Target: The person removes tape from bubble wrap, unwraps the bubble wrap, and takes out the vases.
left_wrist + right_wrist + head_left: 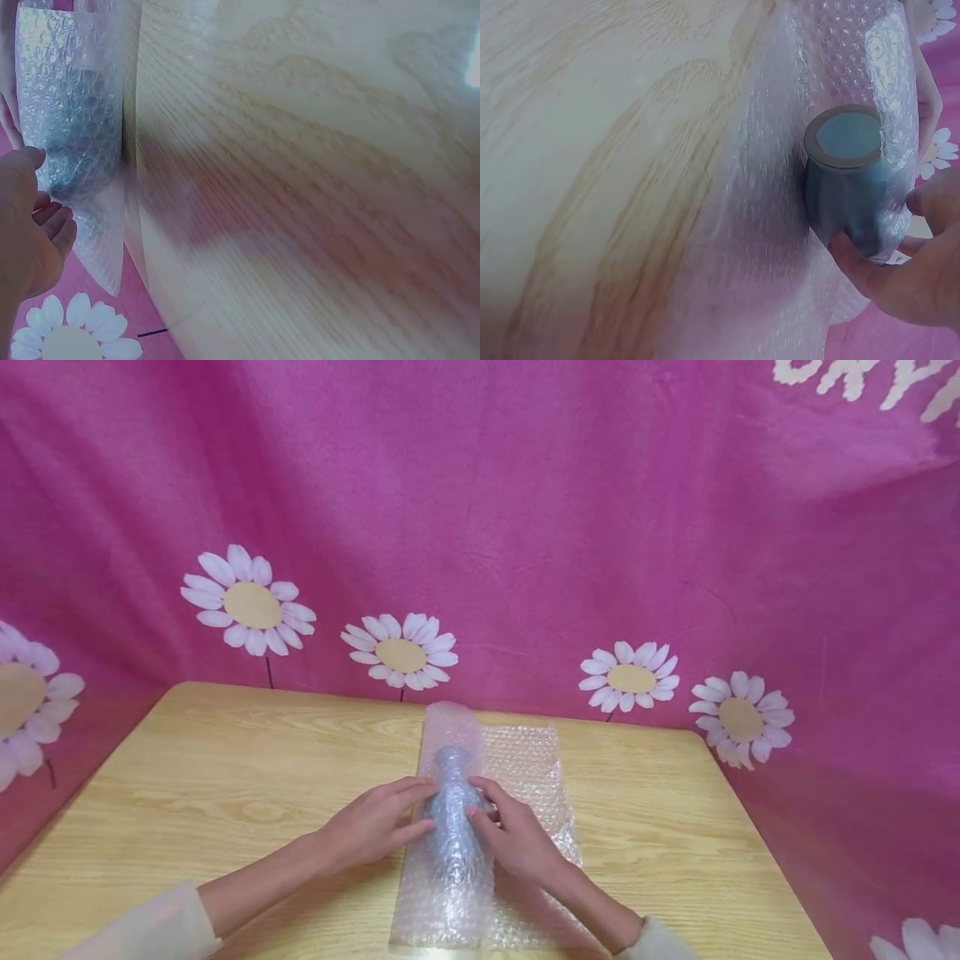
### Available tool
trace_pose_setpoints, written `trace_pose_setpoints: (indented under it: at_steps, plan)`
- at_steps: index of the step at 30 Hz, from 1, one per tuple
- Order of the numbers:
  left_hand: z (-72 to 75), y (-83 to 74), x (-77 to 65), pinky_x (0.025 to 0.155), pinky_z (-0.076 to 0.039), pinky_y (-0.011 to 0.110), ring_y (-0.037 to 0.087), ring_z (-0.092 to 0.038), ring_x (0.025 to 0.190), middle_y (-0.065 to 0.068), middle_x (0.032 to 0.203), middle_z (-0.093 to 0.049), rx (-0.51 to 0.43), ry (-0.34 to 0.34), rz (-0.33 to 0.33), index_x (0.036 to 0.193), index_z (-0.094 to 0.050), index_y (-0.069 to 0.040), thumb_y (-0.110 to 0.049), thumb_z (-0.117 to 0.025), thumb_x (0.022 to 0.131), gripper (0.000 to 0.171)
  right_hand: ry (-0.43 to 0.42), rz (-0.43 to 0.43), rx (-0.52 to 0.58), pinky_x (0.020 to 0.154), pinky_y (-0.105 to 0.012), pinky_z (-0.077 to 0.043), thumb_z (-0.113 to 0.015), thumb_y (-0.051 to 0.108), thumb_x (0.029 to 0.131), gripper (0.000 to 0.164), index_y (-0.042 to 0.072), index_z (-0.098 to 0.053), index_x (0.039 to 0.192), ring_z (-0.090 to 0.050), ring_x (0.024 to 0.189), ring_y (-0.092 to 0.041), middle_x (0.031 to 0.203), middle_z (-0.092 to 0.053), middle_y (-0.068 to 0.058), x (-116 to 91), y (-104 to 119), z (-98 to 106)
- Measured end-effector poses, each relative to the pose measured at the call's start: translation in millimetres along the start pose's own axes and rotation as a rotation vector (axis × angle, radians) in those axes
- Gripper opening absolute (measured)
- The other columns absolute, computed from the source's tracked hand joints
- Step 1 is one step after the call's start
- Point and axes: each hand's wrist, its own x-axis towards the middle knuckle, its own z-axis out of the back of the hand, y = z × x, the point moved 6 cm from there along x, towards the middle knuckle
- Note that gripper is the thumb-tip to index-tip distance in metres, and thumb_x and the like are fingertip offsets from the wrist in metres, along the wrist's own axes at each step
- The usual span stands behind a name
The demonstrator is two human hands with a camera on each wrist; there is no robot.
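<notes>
A blue-grey vase [844,199] with a narrow neck lies on its side on a sheet of bubble wrap [528,777]. One layer of the wrap is folded over its top, and the round base faces the near side, uncovered in the right wrist view. From the left, my left hand [375,822] holds the covered vase near its shoulder, thumb and fingers spread against the wrap. My right hand [525,839] grips the opposite side, with one fingertip [844,244] against the bare vase wall and another digit on the wrap.
The wood-grain table [225,760] bears the wrap, whose loose part spreads to the right of the vase. Behind and beside the table hangs a pink cloth [480,527] printed with white daisies.
</notes>
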Motion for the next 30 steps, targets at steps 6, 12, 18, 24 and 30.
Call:
trace_pose_setpoints:
  at_steps: [6,12,18,24,30]
  plan:
    - [2.4,2.6,-6.4,0.101,-0.049,0.041,0.029,-0.058,0.123,0.015,0.136,-0.059,-0.013,-0.007,0.000,0.136,-0.058,0.001,-0.026,-0.068,0.096,0.049,0.007,-0.014,0.003,0.064,-0.026,-0.057,-0.058,0.026,0.102,0.045,0.012,-0.051,0.144,-0.068,0.094,-0.022,0.131,-0.060,-0.020,1.2,2.4,-3.9]
    - [3.9,7.4,-11.8,0.101,-0.048,0.044,0.030,-0.058,0.123,0.015,0.134,-0.060,0.003,-0.014,0.012,0.134,-0.059,0.001,-0.025,-0.070,0.095,0.048,0.009,0.013,-0.021,0.066,-0.026,-0.057,-0.058,0.025,0.102,0.046,0.011,-0.051,0.145,-0.068,0.091,-0.018,0.122,-0.065,-0.013,4.6,7.8,-6.4]
    - [6.6,13.3,-19.2,0.102,-0.047,0.046,0.032,-0.057,0.123,0.016,0.135,-0.060,0.005,-0.015,0.039,0.135,-0.059,0.001,-0.023,-0.069,0.095,0.048,0.020,0.039,-0.019,0.072,-0.026,-0.056,-0.059,0.024,0.101,0.047,0.009,-0.051,0.145,-0.067,0.095,-0.020,0.135,-0.060,-0.013,8.4,13.1,-10.1]
    - [7.4,18.1,-24.6,0.102,-0.047,0.046,0.031,-0.057,0.124,0.015,0.134,-0.061,-0.005,-0.010,0.063,0.136,-0.059,0.000,-0.021,-0.069,0.095,0.047,0.016,0.077,-0.055,0.072,-0.027,-0.056,-0.060,0.020,0.100,0.044,0.010,-0.054,0.142,-0.066,0.092,-0.021,0.130,-0.062,-0.012,9.9,18.0,-10.8]
    - [10.5,16.7,-24.0,0.100,-0.049,0.046,0.032,-0.060,0.120,0.016,0.133,-0.062,0.026,-0.048,0.033,0.134,-0.060,0.000,-0.014,-0.068,0.094,0.043,0.011,0.075,-0.037,0.074,-0.029,-0.057,-0.060,0.019,0.100,0.043,0.012,-0.055,0.142,-0.068,0.096,-0.025,0.130,-0.062,-0.015,9.9,16.5,-12.7]
